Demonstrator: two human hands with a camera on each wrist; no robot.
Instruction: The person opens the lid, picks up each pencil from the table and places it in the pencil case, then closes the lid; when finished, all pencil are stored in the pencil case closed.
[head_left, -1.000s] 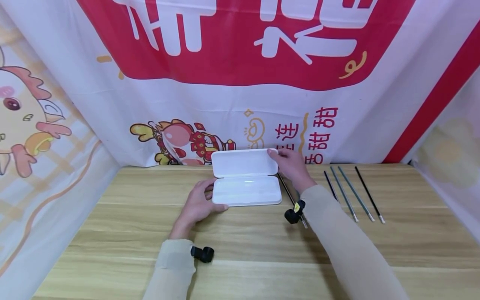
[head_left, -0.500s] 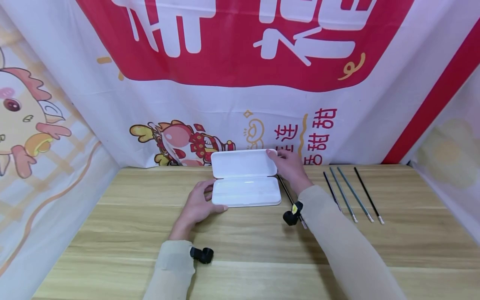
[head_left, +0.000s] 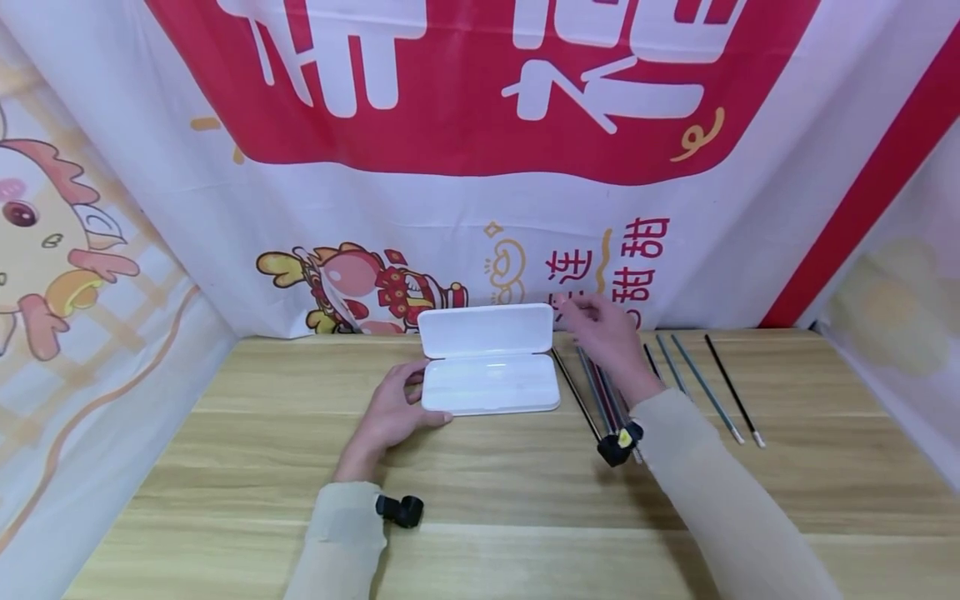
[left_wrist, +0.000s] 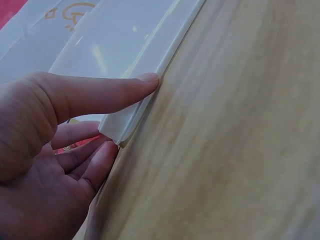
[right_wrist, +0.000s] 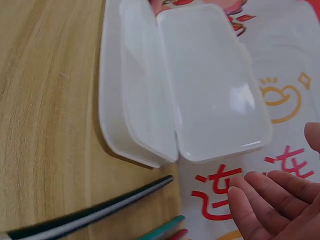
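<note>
Head view: left hand (head_left: 393,406) clamps the white case (head_left: 491,385) between fingers and thumb, right hand (head_left: 607,337) beside it, fingers apart from thumb.

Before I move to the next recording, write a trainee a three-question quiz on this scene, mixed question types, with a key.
1. Multiple choice: which hand touches the white case? A) right only; B) both; C) left only.
2. True or false: the case is shut.
3. Fill the gap: from the person's viewpoint, the pencils lie to the ____ of the case.

Key:
1. C: the left hand grips its left end, while the right hand is apart from it.
2. False: its lid stands open.
3. Right.
</note>
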